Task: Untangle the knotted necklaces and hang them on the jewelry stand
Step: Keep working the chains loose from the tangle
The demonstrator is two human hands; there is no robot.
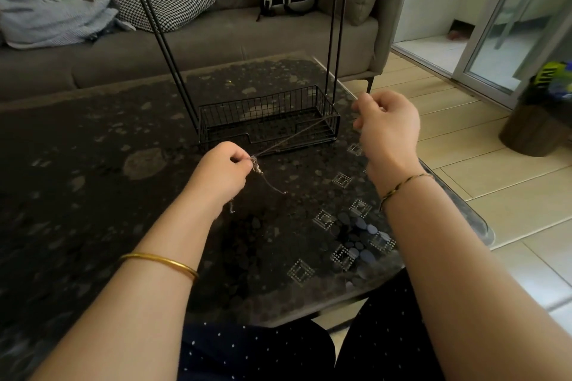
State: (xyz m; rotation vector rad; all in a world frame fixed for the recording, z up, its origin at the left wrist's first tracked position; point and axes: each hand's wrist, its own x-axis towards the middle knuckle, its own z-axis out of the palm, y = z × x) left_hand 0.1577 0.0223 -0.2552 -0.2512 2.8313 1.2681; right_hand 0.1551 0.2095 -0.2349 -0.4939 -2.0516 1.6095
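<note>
A thin dark necklace chain [297,131] is stretched taut between my two hands above the table. My left hand [223,169] pinches its knotted end, where a small silvery tangle [255,164] sits at my fingertips and a short loose strand [274,185] droops toward the table. My right hand [387,125] is raised to the right with fingers closed on the chain's other end. Behind the chain stands the black wire jewelry stand [269,116], with a basket base and tall rods rising to hooks at the top edge of the view.
The dark speckled glass table [123,195] fills the foreground; its corner [483,226] ends at right over tiled floor. A grey sofa [216,40] with a patterned cushion and a backpack lies behind the stand. My knees are under the near table edge.
</note>
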